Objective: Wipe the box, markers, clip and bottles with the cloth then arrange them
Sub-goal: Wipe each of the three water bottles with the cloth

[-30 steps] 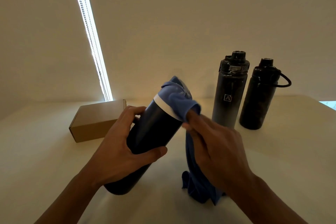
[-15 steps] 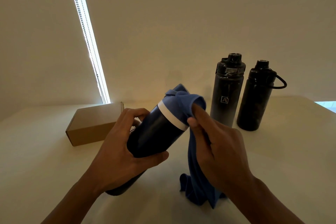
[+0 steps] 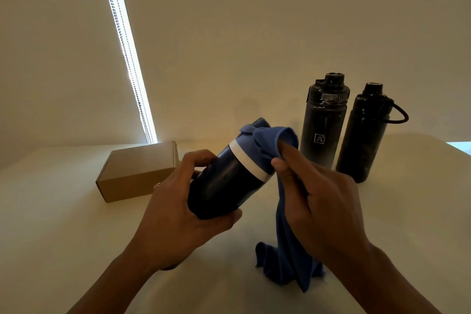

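Across the lower half of the view spreads a pale surface (image 3: 63, 237), meeting a plain wall (image 3: 254, 33) behind it. At 11 o'clock a bright strip of light (image 3: 125, 51) runs down the wall at a slant, with a beaded cord hanging along it, and ends just behind the cardboard box (image 3: 137, 173). The box lies shut on the surface at 9 o'clock from the hands.

At 2 o'clock 2 black bottles stand upright close beside each other, near the wall. The taller bottle (image 3: 323, 125) bears a small square logo and a metal band under its cap. The shorter bottle (image 3: 364, 135) stands just to its right, with a loop strap sticking out from its neck.

In the middle, a dark navy bottle (image 3: 224, 186) with a white ring and a blue lid is held off the surface, tilted so its top points toward 1 o'clock. The left hand (image 3: 178, 214) grips its lower body, fingers curled over the far side and thumb pressed along the near side.

The blue cloth (image 3: 285, 257) is draped over the lid of this bottle and hangs down to the surface at 5 o'clock, where its lower end bunches. The right hand (image 3: 318, 201) pinches the cloth at the lid, thumb and fingers closed on the fabric, touching the bottle's top from the right.

No markers or clip can be made out in the view.
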The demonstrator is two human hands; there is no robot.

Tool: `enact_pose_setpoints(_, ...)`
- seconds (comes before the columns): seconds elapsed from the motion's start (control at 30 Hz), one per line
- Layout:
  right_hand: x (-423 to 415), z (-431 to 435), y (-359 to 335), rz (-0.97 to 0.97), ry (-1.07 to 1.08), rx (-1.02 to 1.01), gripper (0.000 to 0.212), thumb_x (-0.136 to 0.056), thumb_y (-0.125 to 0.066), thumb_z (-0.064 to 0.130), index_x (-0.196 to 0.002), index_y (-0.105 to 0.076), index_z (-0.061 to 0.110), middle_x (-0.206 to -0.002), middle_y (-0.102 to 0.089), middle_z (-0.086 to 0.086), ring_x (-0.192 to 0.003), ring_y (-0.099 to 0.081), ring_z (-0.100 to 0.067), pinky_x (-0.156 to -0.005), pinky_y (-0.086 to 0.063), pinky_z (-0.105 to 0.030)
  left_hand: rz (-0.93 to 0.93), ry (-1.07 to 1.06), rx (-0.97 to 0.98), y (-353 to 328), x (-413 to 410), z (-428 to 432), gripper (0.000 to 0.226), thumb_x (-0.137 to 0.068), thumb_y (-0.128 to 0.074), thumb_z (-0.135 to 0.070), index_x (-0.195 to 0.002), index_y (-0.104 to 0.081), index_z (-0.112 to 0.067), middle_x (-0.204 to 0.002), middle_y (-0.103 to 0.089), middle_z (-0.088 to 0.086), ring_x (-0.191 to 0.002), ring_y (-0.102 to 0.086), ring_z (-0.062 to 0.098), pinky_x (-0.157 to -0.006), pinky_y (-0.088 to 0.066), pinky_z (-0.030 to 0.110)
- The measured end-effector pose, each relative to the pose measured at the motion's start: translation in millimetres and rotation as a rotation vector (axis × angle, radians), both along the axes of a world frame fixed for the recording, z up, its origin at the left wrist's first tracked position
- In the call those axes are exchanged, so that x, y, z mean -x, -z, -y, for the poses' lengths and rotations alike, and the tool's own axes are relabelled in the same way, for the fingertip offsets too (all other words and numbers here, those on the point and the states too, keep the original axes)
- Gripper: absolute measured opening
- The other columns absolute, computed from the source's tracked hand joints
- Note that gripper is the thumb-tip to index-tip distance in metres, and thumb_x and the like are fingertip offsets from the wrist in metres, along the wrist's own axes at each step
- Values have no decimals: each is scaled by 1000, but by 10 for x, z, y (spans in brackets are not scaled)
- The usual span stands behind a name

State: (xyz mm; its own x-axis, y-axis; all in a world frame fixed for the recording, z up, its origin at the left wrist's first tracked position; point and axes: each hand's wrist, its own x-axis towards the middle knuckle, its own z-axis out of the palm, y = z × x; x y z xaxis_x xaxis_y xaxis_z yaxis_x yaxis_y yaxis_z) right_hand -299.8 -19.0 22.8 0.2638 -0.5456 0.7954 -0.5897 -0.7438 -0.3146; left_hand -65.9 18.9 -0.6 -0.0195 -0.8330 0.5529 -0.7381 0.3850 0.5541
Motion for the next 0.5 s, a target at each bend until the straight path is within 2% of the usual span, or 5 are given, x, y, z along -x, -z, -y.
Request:
enact_pose_setpoints(0.1,-43,-57,4,-80,-49,25,34,-101,-48,33,-135,-51,27,-73,-37,28,-51,-41,7,-53,-35,-6,-9,-3,6,2,2,0,87,-60,-87,-65,-130,-35,-60,-120,-54,-38,-107,-59,-14,-75,-49,1)
enact_pose_setpoints(0.2,-95,-100,32,-182,-66,73,37,-100,-45,37,-137,-45,30,-71,-46,21,-49,-41,0,-48,-44,-16,-2,-2,13,5,14,-2,87,-60,-89,-64,-129,-37,-57,-119,-55,-36,-106,-61,-9,-76,-53,5)
enact_pose_setpoints(0.3,-14,-55,-32,-133,25,79,39,-98,-47,34,-136,-49,27,-73,-58,16,-50,-41,2,-51,-40,-13,31,-9,13,25,40,-5,88,-61,-89,-63,-130,-34,-59,-121,-52,-38,-109,-57,-13,-77,-50,2)
enact_pose_setpoints(0.43,-28,-84,-38,-164,3,92,42,-100,-45,35,-141,-45,29,-75,-61,15,-50,-42,-1,-51,-40,-12,30,-17,8,38,40,-9,90,-60,-92,-61,-130,-35,-58,-119,-53,-37,-109,-57,-13,-76,-49,0)
enact_pose_setpoints(0.5,-19,-68,-24,-168,6,93,42,-99,-46,35,-141,-46,29,-75,-56,20,-51,-41,1,-52,-39,-10,24,-21,10,31,48,0,89,-59,-91,-61,-128,-35,-60,-120,-51,-38,-109,-55,-15,-77,-47,-1)
